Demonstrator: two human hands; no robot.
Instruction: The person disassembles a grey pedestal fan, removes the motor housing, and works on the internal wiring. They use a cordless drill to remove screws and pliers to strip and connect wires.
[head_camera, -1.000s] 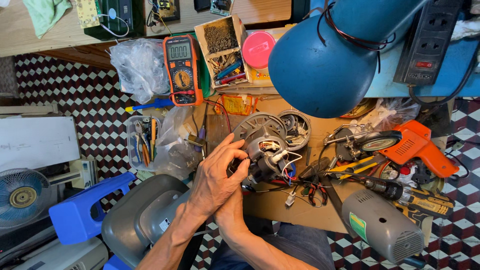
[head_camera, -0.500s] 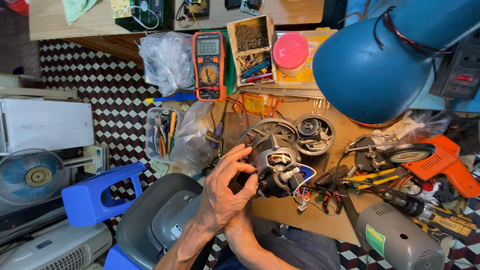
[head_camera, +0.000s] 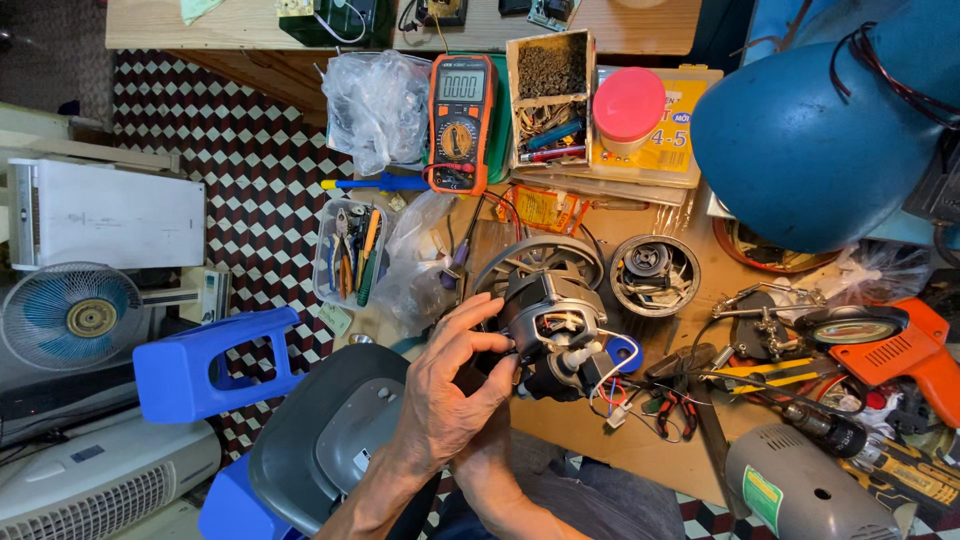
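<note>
A small electric motor (head_camera: 548, 318) with a metal casing and loose coloured wires (head_camera: 618, 398) is held above the wooden bench (head_camera: 640, 455). My left hand (head_camera: 448, 392) grips its left side, with fingers curled over the casing and thumb on top. My right hand (head_camera: 492, 452) comes up underneath and is mostly hidden by the left hand. It seems to hold the motor's dark lower end. A ribbed round cover (head_camera: 540, 255) lies just behind the motor.
An orange multimeter (head_camera: 460, 120), a box of screws (head_camera: 548, 75) and a pink-lidded tub (head_camera: 628, 105) stand at the back. A blue lamp shade (head_camera: 820, 130) hangs right. A round motor housing (head_camera: 655, 275), an orange power tool (head_camera: 900, 350), pliers (head_camera: 672, 408), a tool tub (head_camera: 350, 250) and a blue stool (head_camera: 210, 365) surround me.
The head view has shifted, so the bench sits further right in the picture. Both hands stay on the motor, and my left fingers have spread further across its casing.
</note>
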